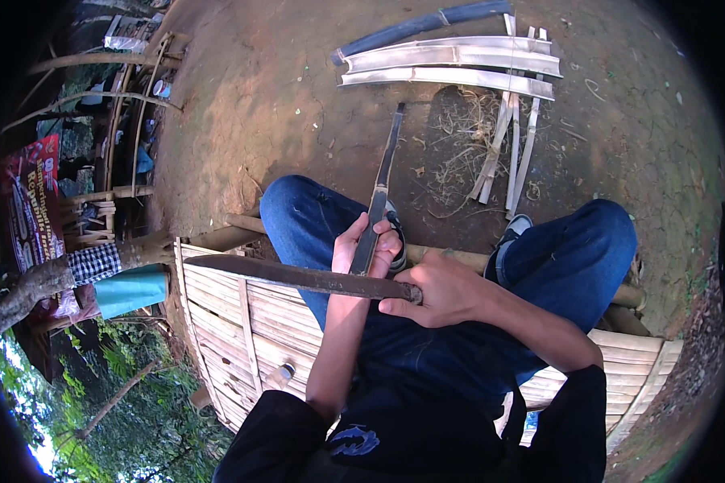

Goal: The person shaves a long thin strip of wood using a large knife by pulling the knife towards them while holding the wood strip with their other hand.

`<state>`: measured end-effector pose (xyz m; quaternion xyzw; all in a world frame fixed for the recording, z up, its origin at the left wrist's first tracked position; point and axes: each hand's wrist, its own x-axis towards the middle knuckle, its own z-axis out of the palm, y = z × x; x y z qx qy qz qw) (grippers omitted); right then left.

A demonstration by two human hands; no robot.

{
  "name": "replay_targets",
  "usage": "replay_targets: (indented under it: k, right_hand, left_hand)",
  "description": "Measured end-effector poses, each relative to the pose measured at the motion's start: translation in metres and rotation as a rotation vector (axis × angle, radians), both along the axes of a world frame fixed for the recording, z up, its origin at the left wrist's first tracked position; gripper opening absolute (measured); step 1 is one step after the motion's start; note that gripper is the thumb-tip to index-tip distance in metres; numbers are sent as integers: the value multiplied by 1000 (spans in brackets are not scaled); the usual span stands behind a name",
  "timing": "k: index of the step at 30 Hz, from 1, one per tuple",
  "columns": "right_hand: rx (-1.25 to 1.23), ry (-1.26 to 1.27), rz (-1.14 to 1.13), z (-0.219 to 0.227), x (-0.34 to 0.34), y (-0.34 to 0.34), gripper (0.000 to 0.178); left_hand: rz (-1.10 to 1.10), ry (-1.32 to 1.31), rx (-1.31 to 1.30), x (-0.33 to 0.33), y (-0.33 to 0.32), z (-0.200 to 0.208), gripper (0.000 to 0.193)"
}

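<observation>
A long, narrow bamboo strip (pixel 387 161) with a dark outer side slants away from my lap over the ground. My left hand (pixel 368 244) is closed around its near part, thumb on one side and fingers on the other. In my right hand (pixel 441 291) is the handle end of a machete (pixel 298 278), the fingers wrapped round it. Its long dark blade points left, crossing just below my left hand at the strip's near end. Whether the edge touches the strip, I cannot tell.
I sit on a slatted bamboo bench (pixel 217 314). Split bamboo pieces (pixel 451 56) and thin strips (pixel 514 153) lie on the dirt ahead, beside curly shavings (pixel 471 129). A small bottle-like object (pixel 280 376) stands on the bench. Left are a teal cloth (pixel 131 291) and a banner (pixel 32 201).
</observation>
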<state>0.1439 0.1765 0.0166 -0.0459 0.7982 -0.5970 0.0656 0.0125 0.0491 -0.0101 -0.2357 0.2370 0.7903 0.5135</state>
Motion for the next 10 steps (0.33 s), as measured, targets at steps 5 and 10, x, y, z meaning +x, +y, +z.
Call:
replay_targets:
  k: [5,10]
  right_hand:
    - [-11,5,-5,-1,0,-3,49]
    - [5,3,18,2,0,-1,51]
  left_hand:
    - [12,-17,10,0,3,1,26]
    - [2,-12,2,1,3,1,28]
